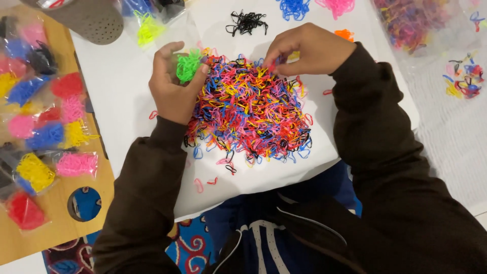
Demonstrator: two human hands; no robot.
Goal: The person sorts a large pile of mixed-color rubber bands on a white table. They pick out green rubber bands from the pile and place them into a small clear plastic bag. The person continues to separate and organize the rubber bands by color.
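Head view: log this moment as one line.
left hand: holds green bands | right hand: picking in mixed pile | surface: white sheet

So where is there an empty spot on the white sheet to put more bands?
Bare white sheet lies left of the left hand, below the grey cap. Another patch sits between the mixed pile and the sheet's near edge, holding a few strays. The top edge is crowded with small colour heaps, and the wooden board is packed with bagged bands.
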